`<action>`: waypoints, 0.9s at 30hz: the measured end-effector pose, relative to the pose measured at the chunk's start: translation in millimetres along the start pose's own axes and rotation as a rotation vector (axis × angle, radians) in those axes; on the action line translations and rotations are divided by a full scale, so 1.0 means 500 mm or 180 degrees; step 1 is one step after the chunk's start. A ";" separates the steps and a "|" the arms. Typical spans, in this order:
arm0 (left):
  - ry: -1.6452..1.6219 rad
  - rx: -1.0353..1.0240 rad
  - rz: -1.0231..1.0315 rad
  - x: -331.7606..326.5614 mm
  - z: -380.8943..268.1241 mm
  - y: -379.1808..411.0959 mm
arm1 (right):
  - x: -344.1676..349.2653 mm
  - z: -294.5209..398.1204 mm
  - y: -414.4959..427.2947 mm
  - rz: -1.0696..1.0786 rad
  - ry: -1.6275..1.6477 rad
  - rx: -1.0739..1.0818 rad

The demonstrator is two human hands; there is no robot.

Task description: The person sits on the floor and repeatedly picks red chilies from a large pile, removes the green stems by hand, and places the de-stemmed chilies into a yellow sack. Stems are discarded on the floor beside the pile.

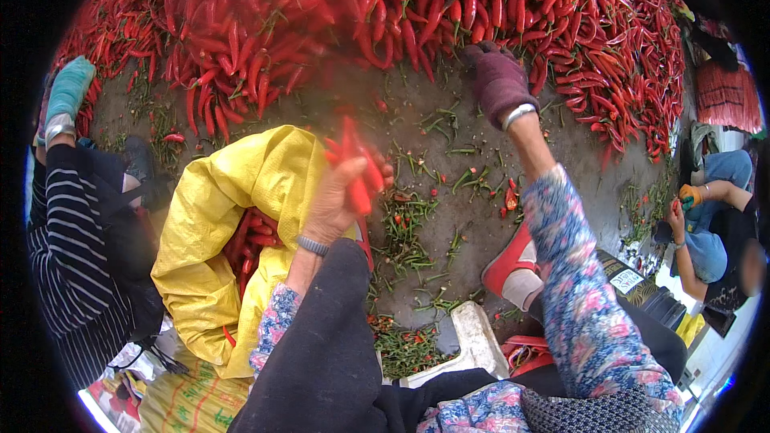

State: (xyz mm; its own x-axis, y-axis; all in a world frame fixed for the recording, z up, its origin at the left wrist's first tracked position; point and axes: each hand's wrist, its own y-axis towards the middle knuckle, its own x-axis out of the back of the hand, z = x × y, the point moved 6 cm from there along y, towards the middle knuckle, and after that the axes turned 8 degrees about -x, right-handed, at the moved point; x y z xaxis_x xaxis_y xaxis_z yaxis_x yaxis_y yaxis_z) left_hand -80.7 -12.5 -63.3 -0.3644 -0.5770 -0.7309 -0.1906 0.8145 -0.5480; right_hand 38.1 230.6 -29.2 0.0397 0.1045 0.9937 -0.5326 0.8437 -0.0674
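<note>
My bare left hand (346, 192) holds a few red chili peppers (358, 189), upright between thumb and fingers, just right of a yellow woven sack (201, 210). The sack's mouth is rolled open, and red chilies (255, 237) lie inside it. My right hand (500, 81), in a dark purple knit glove, reaches to the lower edge of a large heap of red chilies (421, 18). Its fingertips are dark against the peppers, so whether they grip one is hidden. Green stems (412, 222) and pepper scraps litter the concrete floor (421, 294) between my hands.
At left is a person in a striped sleeve (78, 240) with a teal glove (71, 87) by the heap. Another person (722, 234) sits at right, wearing an orange glove (690, 195). A white plastic piece (475, 337) and a black container (652, 297) stand near my legs.
</note>
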 end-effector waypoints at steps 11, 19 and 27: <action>0.0986 -0.0348 -0.0059 -0.007 0.003 0.010 | 0.005 0.054 -0.049 0.0278 0.2687 0.0134; 0.1875 -0.0088 -0.0061 -0.008 0.015 0.005 | -0.048 0.161 -0.169 0.2033 0.4209 -0.1019; 0.1930 -0.0074 0.0092 -0.027 0.013 -0.009 | 0.026 0.060 0.011 0.0455 0.2962 -0.1079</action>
State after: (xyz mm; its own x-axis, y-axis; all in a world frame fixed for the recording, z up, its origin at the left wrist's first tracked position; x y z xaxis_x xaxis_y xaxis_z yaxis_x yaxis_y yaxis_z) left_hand -68.9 -9.0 -53.6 -0.8228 -0.4230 -0.3795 -0.1904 0.8344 -0.5173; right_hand 10.2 220.8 -13.9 0.7173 0.4650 0.5189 -0.3205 0.8815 -0.3468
